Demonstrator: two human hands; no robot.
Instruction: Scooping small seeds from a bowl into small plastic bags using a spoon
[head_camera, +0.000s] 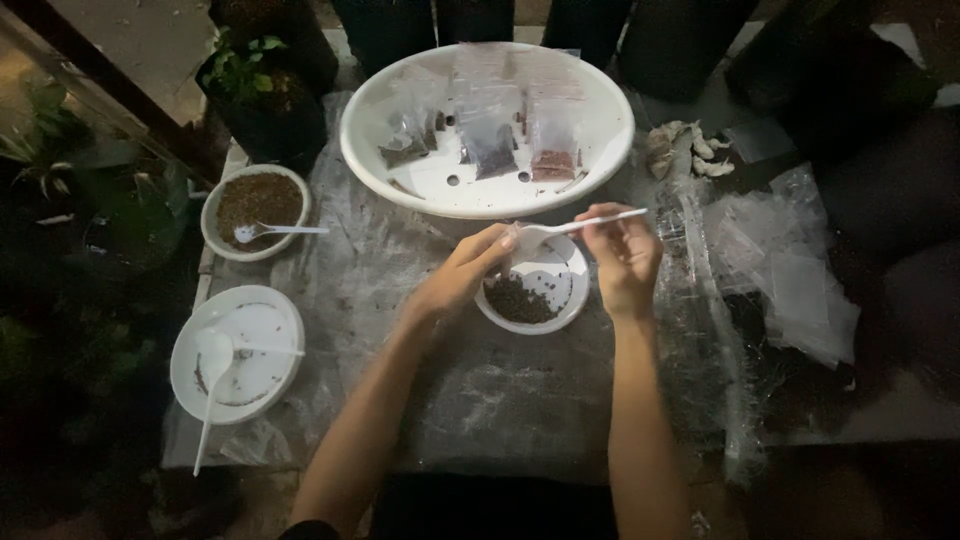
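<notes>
The right hand (625, 255) pinches a white plastic spoon (575, 227) lying nearly level, bowl leftward at the left hand (465, 275), whose fingertips pinch it.

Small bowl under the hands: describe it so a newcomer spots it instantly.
Start at the large white basin holding seed packets. Just below it, between the left hand and right hand, sits the small white bowl. Unlike the two bowls at the left, it holds dark seeds and no spoon rests in it.
</notes>
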